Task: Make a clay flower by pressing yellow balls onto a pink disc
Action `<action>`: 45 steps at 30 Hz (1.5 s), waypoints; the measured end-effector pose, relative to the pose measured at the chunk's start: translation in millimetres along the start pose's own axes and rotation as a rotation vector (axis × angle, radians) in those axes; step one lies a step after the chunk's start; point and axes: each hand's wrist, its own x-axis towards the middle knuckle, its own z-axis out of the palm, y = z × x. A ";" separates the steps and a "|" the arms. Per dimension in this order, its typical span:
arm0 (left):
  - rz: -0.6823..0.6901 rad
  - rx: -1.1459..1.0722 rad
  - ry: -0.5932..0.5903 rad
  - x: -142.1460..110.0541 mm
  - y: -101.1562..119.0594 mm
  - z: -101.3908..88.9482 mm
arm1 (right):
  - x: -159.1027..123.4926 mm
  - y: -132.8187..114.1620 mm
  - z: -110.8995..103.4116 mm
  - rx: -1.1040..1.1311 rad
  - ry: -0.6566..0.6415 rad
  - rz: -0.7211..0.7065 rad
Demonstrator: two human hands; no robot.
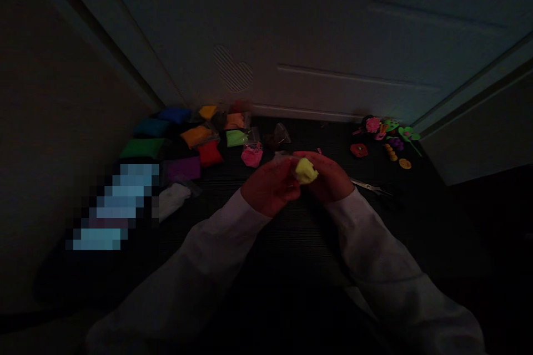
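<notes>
Dark tabletop beneath raised forearms (220,244), both hands (272,186) angled inward, fingers curled around yellow clay (306,171).

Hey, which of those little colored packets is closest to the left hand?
The pink packet, just beyond the left hand. It sits nearer than the red packet to its left and the light green one behind it.

Yellow lump (306,171), between left hand (272,187) and right hand (328,176). Scissors (372,187), on dark table (291,244), right side. Pink bag (252,154), left.
</notes>
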 end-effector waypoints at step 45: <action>0.400 0.279 0.314 22.1 -10.8 -21.0 | -15.6 -2.6 9.5 -0.851 0.255 -0.661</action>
